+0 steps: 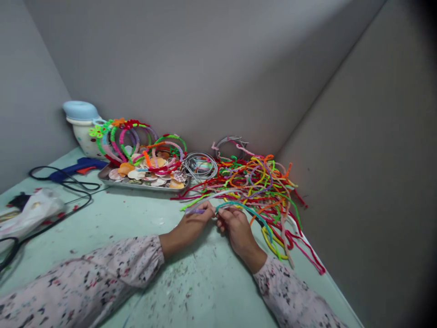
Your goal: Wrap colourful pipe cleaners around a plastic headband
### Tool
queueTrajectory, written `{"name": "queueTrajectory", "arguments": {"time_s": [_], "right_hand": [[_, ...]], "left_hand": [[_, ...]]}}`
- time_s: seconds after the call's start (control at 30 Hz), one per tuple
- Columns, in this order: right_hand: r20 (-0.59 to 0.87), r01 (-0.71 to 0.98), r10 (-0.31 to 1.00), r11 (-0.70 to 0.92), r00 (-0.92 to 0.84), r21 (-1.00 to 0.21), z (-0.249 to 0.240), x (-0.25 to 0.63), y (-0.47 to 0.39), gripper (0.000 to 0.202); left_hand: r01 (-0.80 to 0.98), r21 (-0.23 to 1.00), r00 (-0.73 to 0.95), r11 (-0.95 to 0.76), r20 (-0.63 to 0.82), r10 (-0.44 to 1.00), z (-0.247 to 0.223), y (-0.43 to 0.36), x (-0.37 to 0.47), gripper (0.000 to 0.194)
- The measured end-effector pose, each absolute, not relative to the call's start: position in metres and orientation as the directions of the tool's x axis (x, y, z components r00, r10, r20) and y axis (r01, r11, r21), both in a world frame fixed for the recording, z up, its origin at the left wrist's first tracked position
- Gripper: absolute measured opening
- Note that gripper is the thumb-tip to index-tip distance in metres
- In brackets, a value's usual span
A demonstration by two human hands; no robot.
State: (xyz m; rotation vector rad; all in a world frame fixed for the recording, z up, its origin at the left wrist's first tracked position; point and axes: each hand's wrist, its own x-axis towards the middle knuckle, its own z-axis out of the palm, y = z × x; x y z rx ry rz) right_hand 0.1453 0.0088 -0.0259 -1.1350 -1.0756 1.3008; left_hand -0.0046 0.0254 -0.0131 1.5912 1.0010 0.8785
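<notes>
My left hand (193, 226) is closed on a purple pipe cleaner (195, 211), its end sticking out to the left of the fingers. Right beside it, my right hand (236, 228) pinches a teal pipe cleaner (254, 211), which curves up over the hand and down to the right. The fingertips of both hands nearly meet around the teal end. A pale grey band (218, 195) arches just behind the hands. Large tangles of coloured pipe cleaners (259, 182) lie behind and to the right.
A metal tray (146, 187) of shells stands at the back left, with wrapped headbands (119, 136) on it. Behind it is a white jar with a blue lid (81, 111). Wire coils (201, 166), a blue glue gun (73, 168), black cord (91, 193) and plastic bag (41, 207) lie around.
</notes>
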Motion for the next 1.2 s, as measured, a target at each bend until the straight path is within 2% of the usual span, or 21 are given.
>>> {"name": "queueTrajectory", "arguments": {"time_s": [0.23,0.43,0.67,0.8,1.07,1.2], "right_hand": [[-0.109,-0.088,0.993,-0.104,0.053,-0.991,-0.024,0.143,0.01,0.021],[-0.117,-0.016,0.989,-0.116,0.095,-0.993,-0.025,0.144,0.011,0.021],[-0.08,-0.093,0.994,-0.072,0.077,-0.993,-0.021,0.14,0.01,0.02],[-0.052,-0.094,0.996,-0.044,0.079,-0.995,-0.022,0.14,0.011,0.021],[-0.123,-0.022,0.987,-0.121,0.103,-0.992,-0.024,0.143,0.009,0.022],[-0.143,-0.013,0.985,-0.143,0.099,-0.99,-0.023,0.144,0.009,0.021]], "left_hand": [[0.236,0.947,0.389,-0.217,0.113,0.914,-0.003,0.022,-0.004,0.023],[0.186,0.932,0.417,-0.31,0.211,0.884,-0.002,0.018,-0.004,0.021],[0.222,0.957,0.339,-0.189,0.106,0.935,-0.007,0.024,-0.004,0.024],[0.222,0.959,0.356,-0.178,0.091,0.93,-0.01,0.027,-0.003,0.022],[0.225,0.921,0.398,-0.318,0.211,0.893,-0.004,0.02,-0.003,0.02],[0.237,0.917,0.413,-0.321,0.204,0.888,-0.006,0.019,-0.004,0.02]]}}
